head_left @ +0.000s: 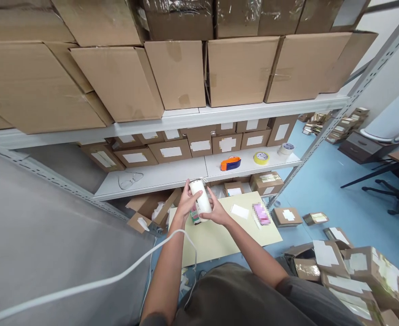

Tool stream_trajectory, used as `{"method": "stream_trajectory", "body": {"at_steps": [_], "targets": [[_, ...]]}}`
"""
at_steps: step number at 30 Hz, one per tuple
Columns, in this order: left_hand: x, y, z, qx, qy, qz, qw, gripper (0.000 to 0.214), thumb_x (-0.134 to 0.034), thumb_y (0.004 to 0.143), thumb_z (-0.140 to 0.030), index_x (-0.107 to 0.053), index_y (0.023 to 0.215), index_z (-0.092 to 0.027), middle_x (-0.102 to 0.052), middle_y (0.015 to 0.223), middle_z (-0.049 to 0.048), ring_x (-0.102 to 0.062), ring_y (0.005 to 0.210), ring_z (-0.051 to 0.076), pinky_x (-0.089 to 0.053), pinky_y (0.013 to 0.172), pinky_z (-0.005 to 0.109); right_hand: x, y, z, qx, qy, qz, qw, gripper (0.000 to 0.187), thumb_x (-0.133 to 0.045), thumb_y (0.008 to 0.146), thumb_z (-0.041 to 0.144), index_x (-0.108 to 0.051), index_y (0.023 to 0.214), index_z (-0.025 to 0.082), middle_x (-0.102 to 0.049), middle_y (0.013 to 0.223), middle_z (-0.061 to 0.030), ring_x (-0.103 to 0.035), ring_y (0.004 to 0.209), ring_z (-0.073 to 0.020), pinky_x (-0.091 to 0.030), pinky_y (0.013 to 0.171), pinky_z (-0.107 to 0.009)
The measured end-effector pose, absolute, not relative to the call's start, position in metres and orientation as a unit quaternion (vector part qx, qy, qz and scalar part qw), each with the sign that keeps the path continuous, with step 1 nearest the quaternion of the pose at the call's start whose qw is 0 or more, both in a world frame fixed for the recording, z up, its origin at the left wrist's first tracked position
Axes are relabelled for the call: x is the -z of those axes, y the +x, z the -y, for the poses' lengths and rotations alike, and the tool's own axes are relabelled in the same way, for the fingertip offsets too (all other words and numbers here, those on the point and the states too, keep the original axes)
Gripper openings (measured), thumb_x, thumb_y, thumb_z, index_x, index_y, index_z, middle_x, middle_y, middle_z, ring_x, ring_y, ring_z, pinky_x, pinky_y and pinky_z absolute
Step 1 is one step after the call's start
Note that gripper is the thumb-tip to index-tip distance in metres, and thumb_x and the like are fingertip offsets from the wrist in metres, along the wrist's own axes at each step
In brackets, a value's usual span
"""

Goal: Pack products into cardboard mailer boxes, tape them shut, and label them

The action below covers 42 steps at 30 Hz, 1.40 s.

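Both of my hands grip a white cylindrical bottle (201, 199) with a thin cord loop at its top and dark lettering on its side. My left hand (187, 199) wraps its left side, thumb across the front. On the lower right, my right hand (217, 211) has its thumb and fingers closed around it. The bottle tilts slightly above a pale yellow tabletop (226, 240). Partly hidden behind it and my left hand is a small green and pink box (195, 217). A white card (239, 211) and a pixelated pink item (261, 214) lie to the right.
A white cable (117, 276) crosses in front of my left forearm. On the shelf (172, 174) ahead are glasses (130, 180), an orange and blue tape dispenser (230, 163) and a yellow tape roll (261, 157). An open carton (151, 210) stands left; cartons (352, 271) pile up on the right.
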<state>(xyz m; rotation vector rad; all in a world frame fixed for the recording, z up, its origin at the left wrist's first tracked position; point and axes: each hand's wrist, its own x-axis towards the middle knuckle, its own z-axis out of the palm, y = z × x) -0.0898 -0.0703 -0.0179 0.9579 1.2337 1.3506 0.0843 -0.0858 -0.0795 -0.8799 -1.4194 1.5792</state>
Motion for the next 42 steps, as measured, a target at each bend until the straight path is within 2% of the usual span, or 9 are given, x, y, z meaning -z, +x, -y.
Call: {"method": "stream_trajectory", "body": {"at_steps": [4, 8, 13, 19, 22, 27, 32, 38, 42], "targets": [[0.022, -0.099, 0.068, -0.546, 0.428, -0.519, 0.500, 0.147, -0.106, 0.067, -0.032, -0.016, 0.182, -0.033, -0.074, 0.137, 0.0124, -0.076, 0.111, 0.023, -0.063, 0.100, 0.038, 0.082, 0.081, 0.084, -0.588, -0.398, 0.565, 0.420, 0.154, -0.109, 0.056, 0.043, -0.018, 0.180, 0.036, -0.071, 0.129, -0.0083, -0.073, 0.111, -0.0299, -0.061, 0.103, -0.051], [0.028, -0.103, 0.064, -0.550, 0.414, -0.480, 0.543, 0.148, -0.104, 0.070, -0.033, -0.008, 0.183, -0.030, -0.077, 0.131, 0.0138, -0.078, 0.110, 0.025, -0.063, 0.102, 0.043, 0.084, 0.079, 0.082, -0.654, -0.340, 0.544, 0.401, 0.151, -0.104, 0.063, 0.048, -0.011, 0.180, 0.038, -0.072, 0.130, -0.0088, -0.074, 0.112, -0.0298, -0.061, 0.102, -0.052], [0.035, -0.103, 0.058, -0.565, 0.419, -0.498, 0.507, 0.148, -0.107, 0.064, -0.031, -0.017, 0.182, -0.031, -0.073, 0.141, 0.0155, -0.073, 0.126, 0.029, -0.059, 0.110, 0.043, 0.083, 0.076, 0.082, -0.567, -0.443, 0.556, 0.416, 0.154, -0.108, 0.057, 0.044, -0.017, 0.180, 0.035, -0.071, 0.125, -0.0075, -0.072, 0.103, -0.0281, -0.061, 0.103, -0.053], [0.037, -0.102, 0.054, -0.569, 0.378, -0.449, 0.575, 0.146, -0.102, 0.072, -0.030, -0.007, 0.183, -0.035, -0.073, 0.145, 0.0149, -0.074, 0.125, 0.027, -0.059, 0.110, 0.044, 0.086, 0.069, 0.080, -0.646, -0.381, 0.521, 0.407, 0.146, -0.102, 0.067, 0.048, -0.010, 0.180, 0.038, -0.073, 0.126, -0.0073, -0.075, 0.106, -0.0290, -0.064, 0.097, -0.052], [0.039, -0.100, 0.051, -0.576, 0.377, -0.469, 0.553, 0.151, -0.106, 0.065, -0.024, -0.013, 0.182, -0.034, -0.068, 0.154, 0.0163, -0.071, 0.132, 0.028, -0.057, 0.113, 0.042, 0.088, 0.064, 0.078, -0.568, -0.455, 0.537, 0.427, 0.148, -0.105, 0.060, 0.045, -0.018, 0.179, 0.036, -0.071, 0.123, -0.0057, -0.072, 0.102, -0.0268, -0.063, 0.100, -0.052], [0.042, -0.102, 0.045, -0.569, 0.370, -0.448, 0.581, 0.149, -0.106, 0.066, -0.031, -0.012, 0.182, -0.033, -0.077, 0.135, 0.0138, -0.076, 0.119, 0.029, -0.061, 0.107, 0.046, 0.085, 0.061, 0.075, -0.591, -0.426, 0.552, 0.405, 0.144, -0.102, 0.066, 0.044, -0.015, 0.180, 0.034, -0.071, 0.125, -0.0075, -0.073, 0.106, -0.0279, -0.062, 0.101, -0.050], [0.047, -0.107, 0.039, -0.577, 0.375, -0.474, 0.550, 0.158, -0.108, 0.059, -0.024, -0.009, 0.182, -0.033, -0.073, 0.140, 0.0140, -0.072, 0.128, 0.029, -0.057, 0.112, 0.044, 0.090, 0.061, 0.071, -0.519, -0.491, 0.565, 0.411, 0.148, -0.106, 0.057, 0.044, -0.021, 0.179, 0.034, -0.069, 0.120, -0.0059, -0.069, 0.103, -0.0287, -0.059, 0.102, -0.052], [0.057, -0.114, 0.035, -0.571, 0.377, -0.457, 0.569, 0.146, -0.105, 0.067, -0.031, -0.014, 0.181, -0.034, -0.074, 0.135, 0.0122, -0.073, 0.126, 0.029, -0.058, 0.110, 0.045, 0.105, 0.056, 0.064, -0.551, -0.473, 0.543, 0.421, 0.139, -0.099, 0.063, 0.044, -0.022, 0.179, 0.037, -0.067, 0.110, -0.0014, -0.068, 0.092, -0.0233, -0.062, 0.092, -0.046], [0.063, -0.116, 0.032, -0.566, 0.358, -0.478, 0.568, 0.145, -0.106, 0.065, -0.027, -0.019, 0.180, -0.035, -0.074, 0.133, 0.0111, -0.074, 0.125, 0.028, -0.059, 0.109, 0.044, 0.111, 0.048, 0.064, -0.518, -0.517, 0.547, 0.406, 0.142, -0.100, 0.061, 0.038, -0.021, 0.179, 0.038, -0.070, 0.118, -0.0027, -0.071, 0.102, -0.0261, -0.060, 0.102, -0.049]]}}
